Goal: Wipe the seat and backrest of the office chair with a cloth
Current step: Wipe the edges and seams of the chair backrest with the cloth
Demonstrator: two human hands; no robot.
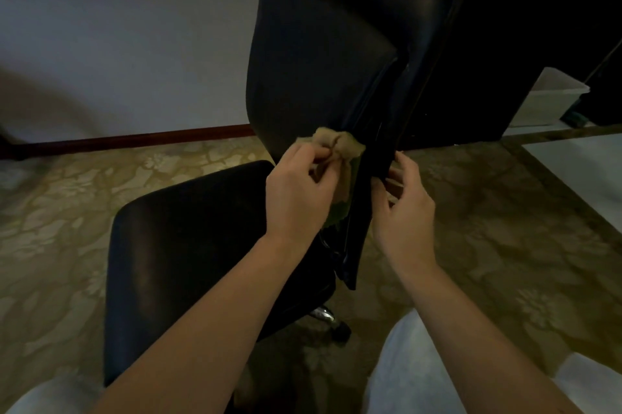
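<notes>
At the foot of the black backrest, the left hand pinches the bunched cloth against it while the right hand grips its side edge, so backrest wiping seems underway and likely needs firm sweeping strokes next.

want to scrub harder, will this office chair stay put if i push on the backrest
Probably not by itself. The office chair has a caster showing at its base, so a firm push would likely roll it. The tall backrest may also swivel or tilt. The right hand holding its edge should help steady it.
</notes>
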